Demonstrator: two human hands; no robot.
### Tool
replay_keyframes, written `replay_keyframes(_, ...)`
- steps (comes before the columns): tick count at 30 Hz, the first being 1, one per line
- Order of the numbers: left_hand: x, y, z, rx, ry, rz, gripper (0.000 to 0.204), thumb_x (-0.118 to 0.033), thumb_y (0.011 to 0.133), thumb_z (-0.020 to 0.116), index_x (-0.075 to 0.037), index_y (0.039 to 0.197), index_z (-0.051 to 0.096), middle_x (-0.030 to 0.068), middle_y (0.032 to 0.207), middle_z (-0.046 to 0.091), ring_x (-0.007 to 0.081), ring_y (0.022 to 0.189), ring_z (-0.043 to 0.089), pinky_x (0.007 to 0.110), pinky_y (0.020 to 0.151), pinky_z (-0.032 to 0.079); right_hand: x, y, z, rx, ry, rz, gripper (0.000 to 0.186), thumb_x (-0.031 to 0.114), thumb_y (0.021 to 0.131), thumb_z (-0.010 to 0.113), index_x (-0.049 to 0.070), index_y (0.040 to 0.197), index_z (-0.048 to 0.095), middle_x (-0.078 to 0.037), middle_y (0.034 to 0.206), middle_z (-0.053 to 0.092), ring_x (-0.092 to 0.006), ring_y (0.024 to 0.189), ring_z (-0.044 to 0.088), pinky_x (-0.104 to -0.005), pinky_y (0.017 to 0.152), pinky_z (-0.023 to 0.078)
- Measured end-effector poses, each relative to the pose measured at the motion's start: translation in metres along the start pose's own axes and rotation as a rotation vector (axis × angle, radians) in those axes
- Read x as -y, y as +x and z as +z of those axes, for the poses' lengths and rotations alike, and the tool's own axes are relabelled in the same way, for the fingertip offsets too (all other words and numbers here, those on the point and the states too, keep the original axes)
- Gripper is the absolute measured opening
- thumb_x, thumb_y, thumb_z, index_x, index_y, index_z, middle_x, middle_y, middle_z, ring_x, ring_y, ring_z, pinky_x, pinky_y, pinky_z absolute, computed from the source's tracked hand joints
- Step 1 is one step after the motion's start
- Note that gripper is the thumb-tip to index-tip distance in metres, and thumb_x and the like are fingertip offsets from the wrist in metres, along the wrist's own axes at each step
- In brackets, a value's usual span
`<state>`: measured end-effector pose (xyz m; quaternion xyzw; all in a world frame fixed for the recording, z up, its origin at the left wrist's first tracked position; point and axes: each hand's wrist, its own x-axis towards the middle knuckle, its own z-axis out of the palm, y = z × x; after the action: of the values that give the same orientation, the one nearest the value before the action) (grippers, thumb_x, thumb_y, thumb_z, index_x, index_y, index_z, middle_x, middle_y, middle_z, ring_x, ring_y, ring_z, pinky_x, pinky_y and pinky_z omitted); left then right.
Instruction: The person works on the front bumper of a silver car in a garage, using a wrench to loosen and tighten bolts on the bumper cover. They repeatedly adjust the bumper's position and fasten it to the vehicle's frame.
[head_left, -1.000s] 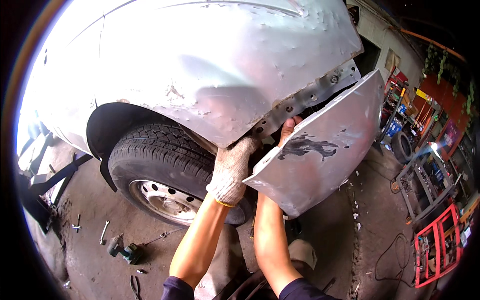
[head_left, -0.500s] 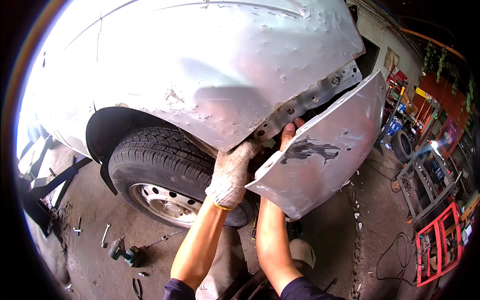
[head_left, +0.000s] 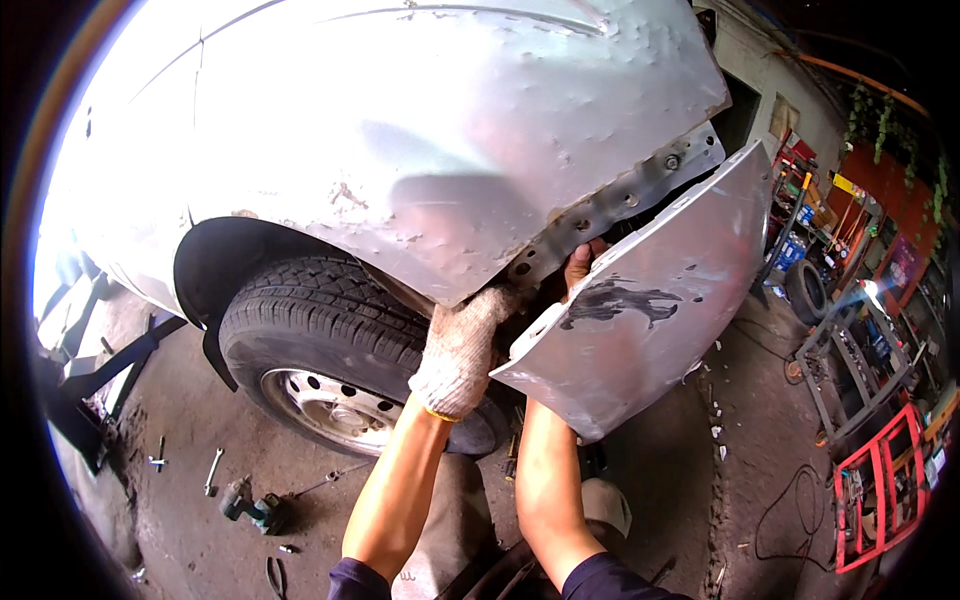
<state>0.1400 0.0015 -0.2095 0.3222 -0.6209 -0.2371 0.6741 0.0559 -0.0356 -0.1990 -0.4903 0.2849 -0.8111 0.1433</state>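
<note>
A scuffed silver bumper panel (head_left: 690,270) with a black smear hangs at an angle below the silver fender (head_left: 450,190), apart from it. Behind the panel reaches my bare right hand (head_left: 578,268); a thumb and a fingertip show at its upper edge, bent against it, and the rest is hidden. On my left hand (head_left: 450,355) is a pale knit glove. It is pushed up under the fender's lower corner, beside the left end of a metal bracket (head_left: 585,222) with holes, and its fingers are out of sight.
Left of my hands stands a tyre (head_left: 310,320) on a steel wheel. On the floor lie a cordless impact driver (head_left: 252,506), a wrench (head_left: 214,472) and pliers (head_left: 276,577). To the right are a red metal frame (head_left: 880,490), a loose tyre (head_left: 805,290) and a cable (head_left: 790,515).
Almost nothing differs. Both hands stay at the same spots, with only a slight shift of the gloved left hand and of the whole view.
</note>
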Motion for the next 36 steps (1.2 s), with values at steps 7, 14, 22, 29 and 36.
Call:
replay_keyframes(7,-0.013,0.002,0.005,-0.063,-0.283,-0.199,0.026,-0.004,0.078,0.068,-0.002,0.104,0.065,0.0125,0.098,0.068,0.0213,0.082,0.065,0.032,0.075,0.053,0.001,0.001,-0.001,0.011,0.015,0.005,0.032,0.031,0.098,0.058,0.001,0.106,0.057,-0.008,0.091,0.058,-0.0180,0.083,0.055,-0.0311,0.078,0.045)
replay_keyframes(14,-0.016,0.005,0.008,-0.139,-0.423,-0.467,0.025,-0.014,0.081,0.060,0.003,0.098,0.065,0.0067,0.088,0.063,0.0164,0.081,0.057,0.029,0.075,0.047,-0.002,0.005,0.003,0.027,0.009,0.007,0.032,0.032,0.098,0.058,0.001,0.106,0.057,-0.008,0.089,0.057,-0.0176,0.081,0.054,-0.0305,0.076,0.045)
replay_keyframes(22,-0.015,0.004,0.005,-0.093,-0.372,-0.419,0.029,-0.020,0.085,0.061,0.003,0.102,0.065,0.0084,0.089,0.066,0.0166,0.078,0.061,0.028,0.073,0.050,-0.004,0.004,-0.002,0.032,0.005,0.015,0.032,0.033,0.098,0.058,0.001,0.105,0.057,-0.007,0.086,0.057,-0.0171,0.079,0.054,-0.0299,0.074,0.045)
replay_keyframes(29,-0.008,0.000,0.008,-0.105,-0.242,-0.194,0.022,-0.016,0.086,0.060,0.002,0.097,0.066,0.0089,0.092,0.067,0.0173,0.081,0.061,0.030,0.076,0.050,-0.008,0.002,-0.009,0.038,0.003,0.034,0.032,0.033,0.098,0.059,0.001,0.105,0.057,-0.007,0.084,0.056,-0.0167,0.076,0.053,-0.0294,0.073,0.045)
replay_keyframes(36,-0.011,0.000,0.007,-0.101,-0.297,-0.263,0.021,-0.015,0.085,0.061,0.002,0.097,0.066,0.0092,0.093,0.067,0.0186,0.081,0.063,0.031,0.075,0.051,-0.008,0.002,-0.006,0.059,0.011,0.033,0.033,0.033,0.098,0.059,0.002,0.104,0.057,-0.006,0.082,0.055,-0.0162,0.074,0.053,-0.0289,0.071,0.045)
